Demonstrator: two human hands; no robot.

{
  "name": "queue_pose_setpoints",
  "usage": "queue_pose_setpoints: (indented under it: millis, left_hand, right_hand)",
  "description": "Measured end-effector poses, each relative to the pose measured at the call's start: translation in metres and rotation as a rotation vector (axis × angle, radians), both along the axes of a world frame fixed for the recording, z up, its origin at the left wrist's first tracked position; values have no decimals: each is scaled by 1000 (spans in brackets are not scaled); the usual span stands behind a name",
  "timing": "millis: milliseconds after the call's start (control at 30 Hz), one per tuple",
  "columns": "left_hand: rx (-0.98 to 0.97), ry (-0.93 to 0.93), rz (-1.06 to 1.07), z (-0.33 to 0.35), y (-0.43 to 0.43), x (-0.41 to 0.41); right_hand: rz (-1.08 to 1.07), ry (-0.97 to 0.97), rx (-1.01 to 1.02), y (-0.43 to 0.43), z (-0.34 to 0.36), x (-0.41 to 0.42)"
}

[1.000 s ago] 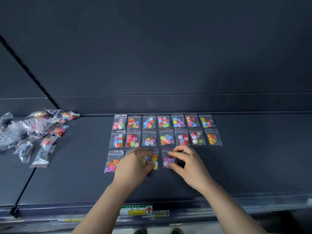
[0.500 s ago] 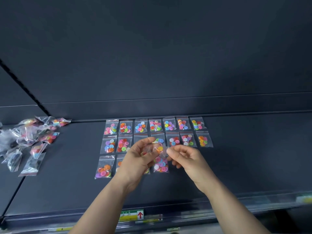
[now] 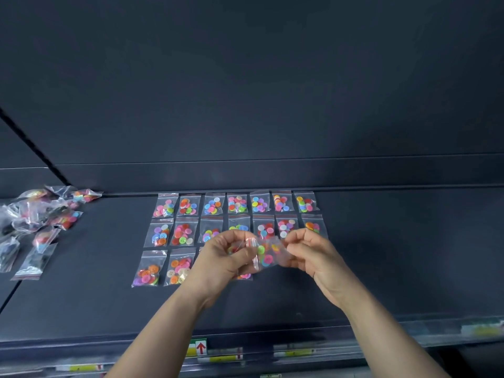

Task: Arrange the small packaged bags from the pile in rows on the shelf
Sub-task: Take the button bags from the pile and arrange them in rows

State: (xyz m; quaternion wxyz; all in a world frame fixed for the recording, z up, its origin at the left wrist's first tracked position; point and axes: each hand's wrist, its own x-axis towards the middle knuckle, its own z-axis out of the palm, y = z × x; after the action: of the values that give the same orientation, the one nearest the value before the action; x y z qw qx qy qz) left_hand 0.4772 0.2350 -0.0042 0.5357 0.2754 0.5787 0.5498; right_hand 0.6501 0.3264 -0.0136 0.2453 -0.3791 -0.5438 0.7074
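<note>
Both hands are raised just above the shelf (image 3: 409,255) with one clear bag (image 3: 266,253) of coloured buttons stretched between them. The left hand (image 3: 223,260) has its fingers curled in and pinches the bag's left edge. The right hand (image 3: 313,255) pinches the right edge between thumb and bent fingers. Some buttons show inside the left hand's curl, but I cannot tell whether they belong to this bag or to a second one. Beneath the hands the layout is well along: a back row (image 3: 237,204) of seven bags lies against the rear wall and a second row (image 3: 185,233) of seven lies just in front of it. A front row (image 3: 149,268) is started from the left with two bags in plain view, and another bag's corner (image 3: 245,275) peeks out under the left hand. The loose pile (image 3: 41,219) sits well apart at the far left of the shelf, with plenty left in it. The step in hand looks like flattening or straightening this bag before setting it down. The next move likely calls for lowering it flat into the next free place in the front row, to the right of the half-hidden bag. It should go squared under its column, with the red seal strip turned to the back like the others. A slippery film bag may skew on release, so both hands should let go together.
</note>
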Motion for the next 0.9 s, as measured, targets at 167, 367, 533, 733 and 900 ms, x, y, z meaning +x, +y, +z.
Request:
queue_pose_setpoints:
  millis: [167,367,533,733,900]
  left_hand:
    - [39,100,-75,3,4,7]
    - [47,58,129,-2,8,17]
    - [45,66,141,-2,8,23]
    - [33,88,144,-1,8,26]
    - [4,112,92,-5,8,25]
  right_hand:
    - [185,-119,116,7,4,4]
    - [119,-21,36,5,3,15]
    - [178,-74,52,3,1,21]
    - [293,-158,74,10,2,33]
    - [227,-221,151,5,-8,20]
